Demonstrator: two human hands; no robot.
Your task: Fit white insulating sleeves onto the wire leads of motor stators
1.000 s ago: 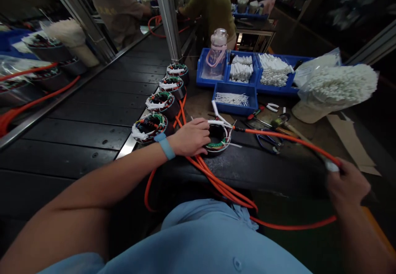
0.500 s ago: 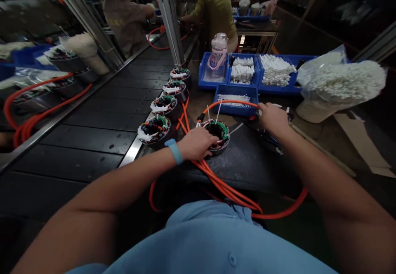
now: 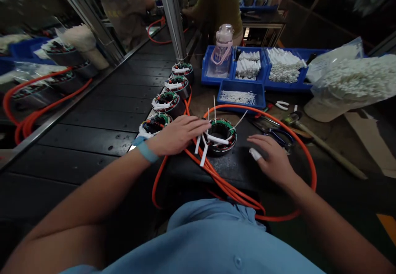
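Note:
A motor stator with a green ring board, white sleeved leads and upright cable ties sits on the dark bench. My left hand, with a blue band at the wrist, lies flat at the stator's left rim, fingers stretched together over the leads. To the right of the stator, my right hand hovers with fingers apart and nothing in it; a white wrap covers one fingertip. An orange cable loops from behind the stator, round past my right hand, to the front edge.
Several stators line the bench's left edge beside the slatted conveyor. Blue bins hold white sleeves; a small blue tray holds cable ties. Pliers, a wooden-handled hammer and a bag of white pieces lie right. Co-workers stand beyond.
My right hand has let go of the orange cable and come down nearer the stator. The cable now lies in a wide loop. My left hand has shifted left off the stator's centre.

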